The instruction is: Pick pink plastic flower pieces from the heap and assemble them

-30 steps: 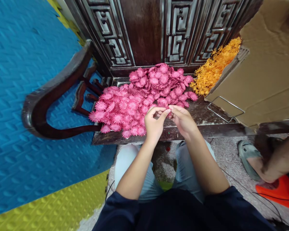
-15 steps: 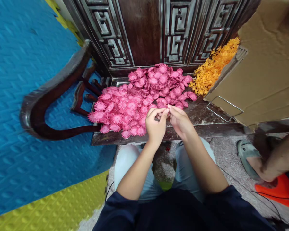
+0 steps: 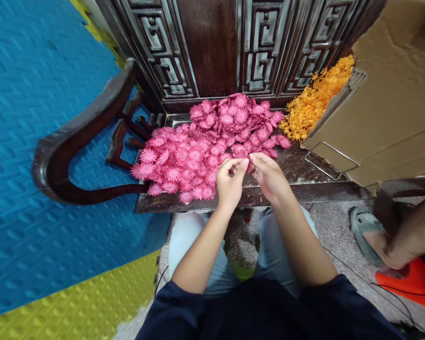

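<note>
Both of my hands meet at the front of a large heap of pink artificial flowers (image 3: 184, 163). My left hand (image 3: 231, 182) is closed in a pinch, thumb against fingertips, on a small dark-pink artificial flower (image 3: 250, 166). On its other side my right hand (image 3: 271, 177) pinches the same flower, its fingers bent and close to the left thumb. Most of this flower is hidden by my fingers. The heap lies on a dark wooden bench seat (image 3: 293, 163), just behind and to the left of my hands.
Orange artificial flowers (image 3: 308, 106) are piled at the back right beside a big cardboard sheet (image 3: 386, 104). A bent metal wire frame (image 3: 331, 160) leans there. The bench's curved armrest (image 3: 49, 165) stands left. Another person's foot in a grey-green clog (image 3: 366, 233) is at right.
My right hand has shifted slightly to the right, away from the left one. More of the dark-pink flower shows between the fingertips. The heaps have not visibly changed.
</note>
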`<state>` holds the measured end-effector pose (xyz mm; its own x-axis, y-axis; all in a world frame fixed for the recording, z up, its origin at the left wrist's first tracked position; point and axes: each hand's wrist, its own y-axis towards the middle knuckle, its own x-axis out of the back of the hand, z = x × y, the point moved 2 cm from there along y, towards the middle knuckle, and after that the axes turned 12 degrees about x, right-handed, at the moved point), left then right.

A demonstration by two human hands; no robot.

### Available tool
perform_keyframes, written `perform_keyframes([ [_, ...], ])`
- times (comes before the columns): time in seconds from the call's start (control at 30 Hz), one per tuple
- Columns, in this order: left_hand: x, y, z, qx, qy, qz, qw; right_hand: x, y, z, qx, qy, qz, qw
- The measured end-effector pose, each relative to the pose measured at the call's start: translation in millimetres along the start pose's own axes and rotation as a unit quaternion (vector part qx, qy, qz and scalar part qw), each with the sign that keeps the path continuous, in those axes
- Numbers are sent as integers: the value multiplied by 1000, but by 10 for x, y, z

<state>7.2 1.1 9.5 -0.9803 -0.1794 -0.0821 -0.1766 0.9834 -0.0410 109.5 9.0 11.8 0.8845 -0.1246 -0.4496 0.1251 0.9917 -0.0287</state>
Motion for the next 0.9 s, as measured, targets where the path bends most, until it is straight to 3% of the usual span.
perform_keyframes([
  [0.13, 22, 44, 54, 59, -64, 5, 996, -4, -8, 15, 29, -46, 4, 999],
  [0.53, 51, 65, 40, 87, -56, -11, 995, -33, -14, 56, 124, -122, 3, 985],
  [0.73, 58, 88, 30, 106, -75, -31, 991, -47, -17, 52, 116, -131, 4, 985],
  [0.9, 61, 150, 93, 192, -141, 7, 971, -23, 1, 30, 93, -130, -5, 987],
])
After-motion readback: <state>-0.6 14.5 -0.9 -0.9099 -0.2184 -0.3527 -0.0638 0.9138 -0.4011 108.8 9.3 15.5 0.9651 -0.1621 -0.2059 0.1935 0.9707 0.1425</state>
